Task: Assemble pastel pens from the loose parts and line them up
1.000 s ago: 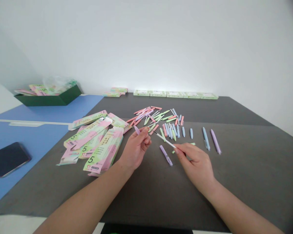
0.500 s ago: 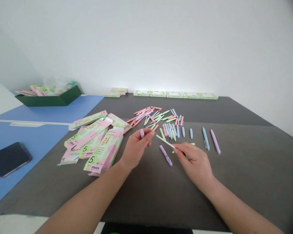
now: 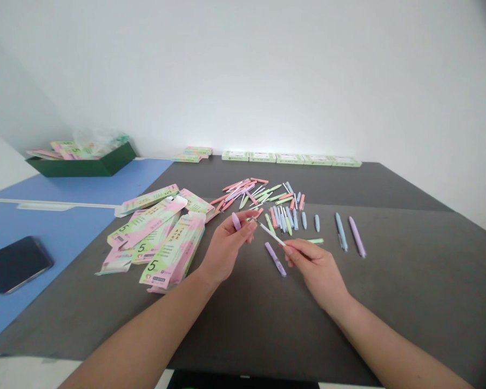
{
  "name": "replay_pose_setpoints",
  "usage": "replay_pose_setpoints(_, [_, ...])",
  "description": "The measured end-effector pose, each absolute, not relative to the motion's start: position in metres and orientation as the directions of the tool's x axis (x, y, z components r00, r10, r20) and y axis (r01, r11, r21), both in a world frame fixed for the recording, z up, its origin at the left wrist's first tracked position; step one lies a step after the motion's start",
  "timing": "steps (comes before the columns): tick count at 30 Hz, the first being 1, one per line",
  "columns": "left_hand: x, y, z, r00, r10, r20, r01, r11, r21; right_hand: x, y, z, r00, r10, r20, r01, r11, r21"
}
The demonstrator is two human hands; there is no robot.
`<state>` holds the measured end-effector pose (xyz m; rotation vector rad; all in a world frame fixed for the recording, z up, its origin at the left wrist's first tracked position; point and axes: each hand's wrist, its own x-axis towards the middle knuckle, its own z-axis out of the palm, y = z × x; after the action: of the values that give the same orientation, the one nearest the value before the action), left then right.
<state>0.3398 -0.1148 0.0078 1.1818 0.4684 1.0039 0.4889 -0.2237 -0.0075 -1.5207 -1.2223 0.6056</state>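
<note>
Dark table (image 3: 409, 292), pale wall (image 3: 243, 70)
Left hand (image 3: 227, 243) grips one purple piece (image 3: 236, 221), right hand (image 3: 318, 267) one white refill (image 3: 272, 234); five-box row (image 3: 290, 159) far.

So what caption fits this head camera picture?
Hands hold a white refill and purple pen piece above a dark table.

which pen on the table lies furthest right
The purple pen, lying just right of the blue pen; every other pen or pen part lies further left.

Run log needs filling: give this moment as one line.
left hand: holds lilac piece | right hand: holds white refill | on dark table: purple pen part between hands
</note>
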Motion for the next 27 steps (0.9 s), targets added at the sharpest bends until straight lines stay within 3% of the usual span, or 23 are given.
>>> replay_pose_setpoints(3, [0.339,-0.112,0.009,0.51,0.845,0.162,-0.547,0.173,0.819,0.488,-0.224,-0.008,0.366,0.914,0.174,0.316,0.054,-0.947])
replay_pose_setpoints(6, [0.339,-0.105,0.009,0.51,0.859,0.045,-0.67,0.364,0.647,0.486,-0.224,-0.007,0.368,0.917,0.155,0.315,0.035,-0.949])
replay_pose_setpoints(13, [0.339,-0.094,0.005,0.538,0.832,-0.134,-0.708,0.533,0.463,0.478,-0.22,-0.006,0.351,0.933,0.082,0.371,-0.058,-0.927])
replay_pose_setpoints(27, [0.342,-0.101,0.003,0.558,0.817,-0.147,-0.683,0.552,0.478,0.478,-0.217,-0.015,0.341,0.94,0.035,0.416,-0.118,-0.902])
